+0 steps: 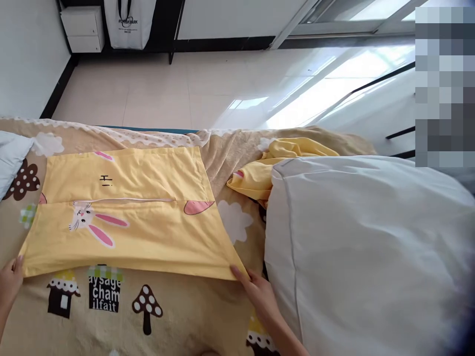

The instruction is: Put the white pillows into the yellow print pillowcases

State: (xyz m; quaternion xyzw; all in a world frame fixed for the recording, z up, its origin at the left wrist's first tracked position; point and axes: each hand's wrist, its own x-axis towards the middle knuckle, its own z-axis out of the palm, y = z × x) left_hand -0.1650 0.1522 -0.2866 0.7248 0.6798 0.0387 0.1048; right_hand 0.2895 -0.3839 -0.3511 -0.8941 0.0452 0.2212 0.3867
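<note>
A yellow pillowcase (pixel 148 242) with a printed rabbit lies spread out on the bed, and a slit opening runs across its middle. At its near left corner, my left hand (pixel 11 282) is closed on the fabric. My right hand (pixel 260 291) pinches the near right corner, thumb on top and the other fingers underneath. Between the two hands the near edge is drawn out nearly straight. Close by my right forearm is a large white pillow (pixel 363 237). Another piece of yellow fabric (pixel 256 175) lies crumpled, partly behind that pillow.
Under everything is a beige patterned bedspread (pixel 185 316). Part of a white pillow (pixel 11 158) shows at the left edge. Beyond the bed are a tiled floor (pixel 156 89), a white box (pixel 82 29) and a white tote bag (pixel 129 24) against a dark stand.
</note>
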